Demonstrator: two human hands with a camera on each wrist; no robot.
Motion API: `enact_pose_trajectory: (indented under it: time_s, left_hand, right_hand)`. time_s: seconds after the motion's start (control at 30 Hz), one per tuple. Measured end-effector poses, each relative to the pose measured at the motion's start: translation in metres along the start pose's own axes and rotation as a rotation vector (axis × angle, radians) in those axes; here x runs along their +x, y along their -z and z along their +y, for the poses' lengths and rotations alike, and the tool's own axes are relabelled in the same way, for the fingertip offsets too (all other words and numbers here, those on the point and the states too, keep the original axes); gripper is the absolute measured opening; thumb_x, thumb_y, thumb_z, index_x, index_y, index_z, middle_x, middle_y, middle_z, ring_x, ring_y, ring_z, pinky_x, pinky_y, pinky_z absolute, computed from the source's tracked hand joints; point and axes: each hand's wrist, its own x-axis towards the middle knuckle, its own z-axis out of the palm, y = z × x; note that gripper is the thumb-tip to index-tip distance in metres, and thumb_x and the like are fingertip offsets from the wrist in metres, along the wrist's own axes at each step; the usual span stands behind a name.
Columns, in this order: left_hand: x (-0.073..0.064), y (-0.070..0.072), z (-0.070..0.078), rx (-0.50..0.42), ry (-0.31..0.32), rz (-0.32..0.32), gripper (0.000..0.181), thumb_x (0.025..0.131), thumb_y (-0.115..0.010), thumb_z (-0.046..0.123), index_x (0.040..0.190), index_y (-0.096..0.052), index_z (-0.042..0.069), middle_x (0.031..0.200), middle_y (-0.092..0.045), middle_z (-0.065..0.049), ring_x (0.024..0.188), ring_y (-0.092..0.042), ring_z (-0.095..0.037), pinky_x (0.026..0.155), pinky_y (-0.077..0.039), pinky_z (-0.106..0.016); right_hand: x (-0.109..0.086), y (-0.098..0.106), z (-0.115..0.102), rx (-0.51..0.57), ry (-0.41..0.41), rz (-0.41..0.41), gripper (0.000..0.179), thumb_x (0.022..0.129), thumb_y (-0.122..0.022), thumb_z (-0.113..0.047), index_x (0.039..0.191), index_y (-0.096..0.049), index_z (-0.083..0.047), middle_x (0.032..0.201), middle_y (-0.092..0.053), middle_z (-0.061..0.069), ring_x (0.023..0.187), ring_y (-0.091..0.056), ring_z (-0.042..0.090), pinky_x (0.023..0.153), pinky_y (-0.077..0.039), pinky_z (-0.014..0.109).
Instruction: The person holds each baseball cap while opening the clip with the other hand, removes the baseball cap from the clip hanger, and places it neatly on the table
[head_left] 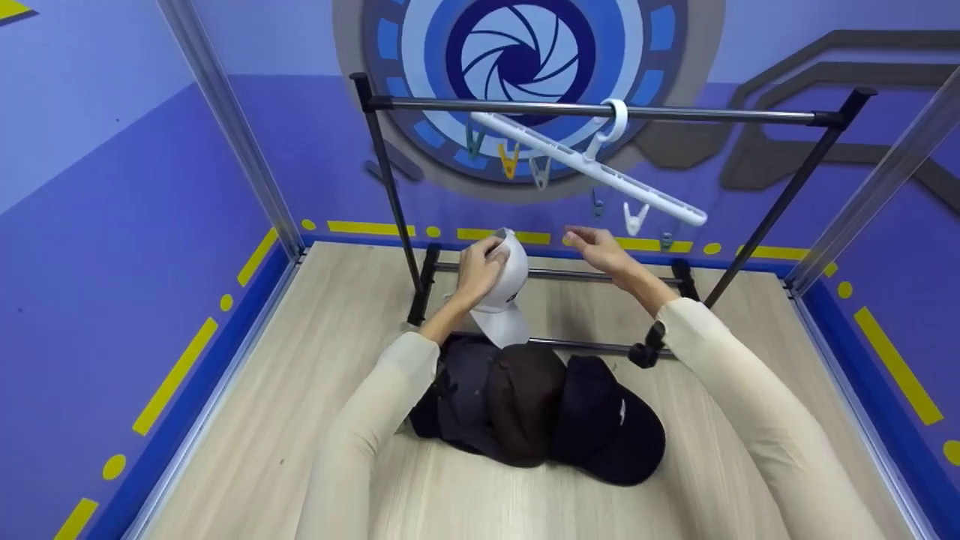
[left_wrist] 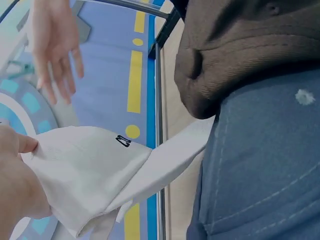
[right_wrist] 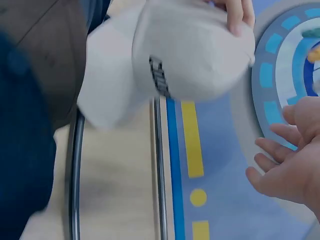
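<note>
A white cap (head_left: 510, 281) with dark lettering hangs brim down from my left hand (head_left: 480, 270), which pinches it near the top of the crown. My right hand (head_left: 600, 251) is in the air to the right of the cap, its fingers loosely extended and holding nothing; the right wrist view shows the spread fingers (right_wrist: 275, 150). Above both hands, a white hanger (head_left: 600, 169) hooks over the rack's top bar (head_left: 495, 107). Clips dangle from it, among them a yellow clip (head_left: 509, 160) and a white clip (head_left: 635, 218).
Below the hands, several caps lie nested in a row on the wooden floor: a navy cap (head_left: 611, 427), a brown cap (head_left: 525, 405) and a dark grey-blue cap (head_left: 463, 397). The rack's lower bars (head_left: 577, 346) run just behind them. Blue walls (head_left: 135, 165) enclose three sides.
</note>
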Motion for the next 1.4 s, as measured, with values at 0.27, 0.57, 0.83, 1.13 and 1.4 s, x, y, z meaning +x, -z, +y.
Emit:
enact_pose_trajectory:
  time_s: [0.27,0.57,0.83,1.13,1.4]
  left_hand:
    - [0.003,0.012,0.011,-0.023,0.029,0.026,0.021,0.096,-0.063,0.011,0.11,-0.075,0.003,0.112,-0.076,-0.015,0.111,-0.069,-0.03,0.103,-0.05,-0.041]
    - [-0.005,0.03,0.023,-0.067,0.134,0.067,0.022,0.095,-0.064,0.011,0.114,-0.074,0.005,0.116,-0.075,-0.015,0.114,-0.068,-0.031,0.105,-0.05,-0.043]
    - [-0.007,0.033,0.044,-0.072,0.117,0.102,0.02,0.095,-0.063,0.013,0.109,-0.076,0.007,0.105,-0.077,-0.011,0.101,-0.068,-0.024,0.096,-0.05,-0.037]
    - [-0.014,0.023,0.078,-0.114,0.06,0.181,0.018,0.094,-0.065,0.018,0.102,-0.078,0.009,0.1,-0.078,-0.008,0.095,-0.071,-0.021,0.09,-0.055,-0.034]
    - [-0.026,0.001,0.11,-0.185,-0.008,0.129,0.016,0.093,-0.067,0.017,0.101,-0.078,0.008,0.097,-0.077,-0.009,0.089,-0.069,-0.019,0.083,-0.055,-0.029]
  right_hand:
    - [-0.034,0.033,0.02,-0.256,-0.014,-0.004,0.056,0.111,-0.04,-0.03,0.157,-0.033,0.001,0.163,-0.032,0.026,0.153,-0.026,0.044,0.123,-0.025,0.058]
    - [-0.063,0.05,0.045,-0.373,0.024,-0.005,0.053,0.11,-0.044,-0.026,0.152,-0.039,0.007,0.158,-0.036,0.031,0.147,-0.032,0.05,0.119,-0.029,0.062]
    - [-0.087,0.072,0.047,-0.421,0.018,-0.017,0.055,0.11,-0.044,-0.028,0.151,-0.039,0.008,0.152,-0.043,0.035,0.138,-0.045,0.051,0.112,-0.038,0.062]
    - [-0.117,0.093,0.055,-0.457,0.001,-0.04,0.056,0.111,-0.042,-0.027,0.152,-0.035,0.01,0.15,-0.042,0.037,0.133,-0.045,0.052,0.105,-0.042,0.061]
    - [-0.142,0.113,0.07,-0.462,-0.036,-0.046,0.058,0.111,-0.04,-0.028,0.152,-0.032,0.013,0.154,-0.035,0.04,0.122,-0.05,0.051,0.102,-0.042,0.063]
